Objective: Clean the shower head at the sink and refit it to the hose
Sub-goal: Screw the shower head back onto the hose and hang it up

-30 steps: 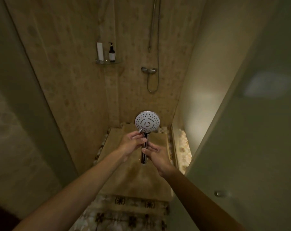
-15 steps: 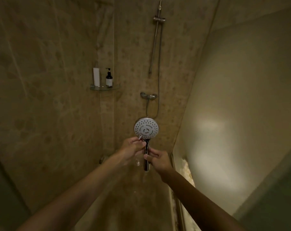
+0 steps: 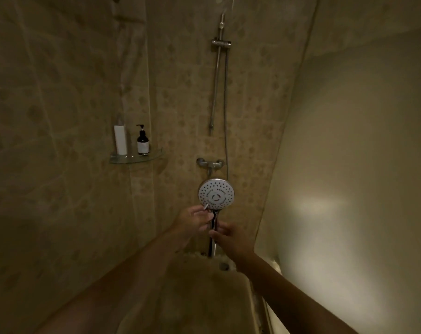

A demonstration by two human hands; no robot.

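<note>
I hold the round white shower head [image 3: 216, 194] upright in front of me, its spray face toward me and its chrome handle pointing down. My left hand [image 3: 195, 219] pinches the neck just under the head. My right hand [image 3: 230, 238] grips the handle lower down, and the handle's free end sticks out below it. The grey hose [image 3: 226, 112] hangs down the far wall beside the riser rail, its loose end dangling left of the rail. It runs to the chrome mixer tap [image 3: 210, 163] right behind the head.
A glass corner shelf [image 3: 135, 157] on the left wall carries a white bottle [image 3: 120, 140] and a dark pump bottle [image 3: 142, 141]. A frosted glass panel [image 3: 354, 189] closes the right side. Tiled walls stand left and ahead; the shower floor has a drain [image 3: 224, 266].
My view has tilted up and moved into the shower, so the rail and tap look nearer. Both hands keep their hold on the shower head, now raised just below the tap.
</note>
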